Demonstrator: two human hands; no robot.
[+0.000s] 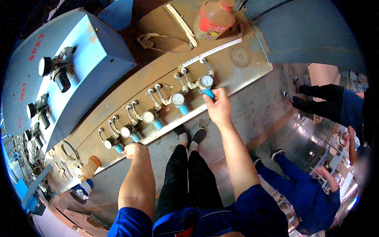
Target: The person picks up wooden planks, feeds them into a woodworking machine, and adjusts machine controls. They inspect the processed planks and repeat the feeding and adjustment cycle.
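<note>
"Blue knob [208, 93] on the end regulator: where is it, and who has it?"

"It hangs below the round gauge [206, 81] nearest the brown ledge's [258, 68] right end, by the front edge. I have it between the thumb and fingers of my right hand [219, 106]."

"And your other hand?"

"My left hand [136, 151] is curled at the front edge, toward the ledge's left end, just beside the leftmost regulator's knob [119, 149]. Whether it grips that, I can't tell."

"What's between?"

"Three more gauges [178, 98], lined up along the front edge, each with its own blue knob. Behind the right-hand ones lies a white measuring strip [211, 52], and past that stands a red-capped bottle [213, 23]."
</note>
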